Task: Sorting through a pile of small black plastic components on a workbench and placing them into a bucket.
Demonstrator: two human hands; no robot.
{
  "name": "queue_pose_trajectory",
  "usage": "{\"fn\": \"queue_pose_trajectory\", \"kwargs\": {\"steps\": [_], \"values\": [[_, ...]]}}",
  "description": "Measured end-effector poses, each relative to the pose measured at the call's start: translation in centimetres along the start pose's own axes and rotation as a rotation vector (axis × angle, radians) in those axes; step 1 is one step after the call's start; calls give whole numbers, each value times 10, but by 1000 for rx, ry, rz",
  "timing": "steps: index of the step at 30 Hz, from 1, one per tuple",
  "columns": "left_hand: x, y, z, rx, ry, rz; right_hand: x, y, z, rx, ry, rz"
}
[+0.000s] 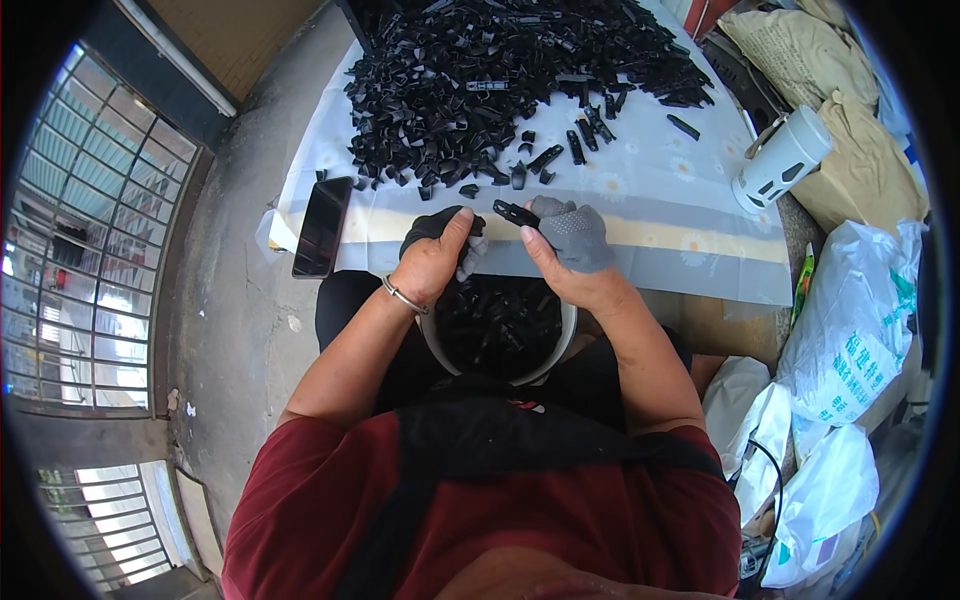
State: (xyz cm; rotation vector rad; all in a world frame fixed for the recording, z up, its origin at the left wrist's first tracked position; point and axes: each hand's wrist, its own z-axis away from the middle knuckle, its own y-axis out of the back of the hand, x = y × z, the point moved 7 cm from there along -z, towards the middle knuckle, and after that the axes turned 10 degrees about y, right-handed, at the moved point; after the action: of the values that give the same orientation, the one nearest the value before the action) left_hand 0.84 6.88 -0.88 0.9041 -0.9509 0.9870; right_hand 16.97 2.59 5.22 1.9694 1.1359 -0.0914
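Note:
My right hand [574, 238], in a grey dotted glove with the thumb bare, pinches a slim black plastic clip-like part [514, 213] above the table's near edge. My left hand [440, 245], in a black and grey glove with a bare thumb, is closed just to the left of it. Whatever its curled fingers may hold is hidden. Below both hands, between my legs, stands a pale bucket [430, 335] filled with similar black parts [500, 325]. A large heap of small curved black plastic pieces [440, 110] covers the far part of the table, with several longer parts [590, 130] along its near right side.
A flower-patterned cloth [690, 215] covers the table. A dark phone [323, 228] lies at its left edge, and a white tumbler [783, 160] leans at the right. White plastic bags [845, 330] and tan sacks [850, 160] crowd the right side. A barred window [95, 230] is at left.

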Motion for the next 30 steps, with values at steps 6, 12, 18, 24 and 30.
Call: {"fn": "queue_pose_trajectory", "kwargs": {"steps": [6, 12, 18, 24, 30], "values": [[21, 2, 5, 96, -234, -228, -7, -12, 6, -184, 57, 147], [37, -10, 13, 184, -355, -463, -23, -28, 1, -266, 112, 365], [45, -13, 19, 124, -339, -455, -30, -34, 4, -69, 167, 529], [45, -3, 15, 120, -263, -518, -32, -22, -2, -74, 234, 360], [41, -17, 23, 185, -450, -549, -30, -38, 3, -80, 211, 407]]}}
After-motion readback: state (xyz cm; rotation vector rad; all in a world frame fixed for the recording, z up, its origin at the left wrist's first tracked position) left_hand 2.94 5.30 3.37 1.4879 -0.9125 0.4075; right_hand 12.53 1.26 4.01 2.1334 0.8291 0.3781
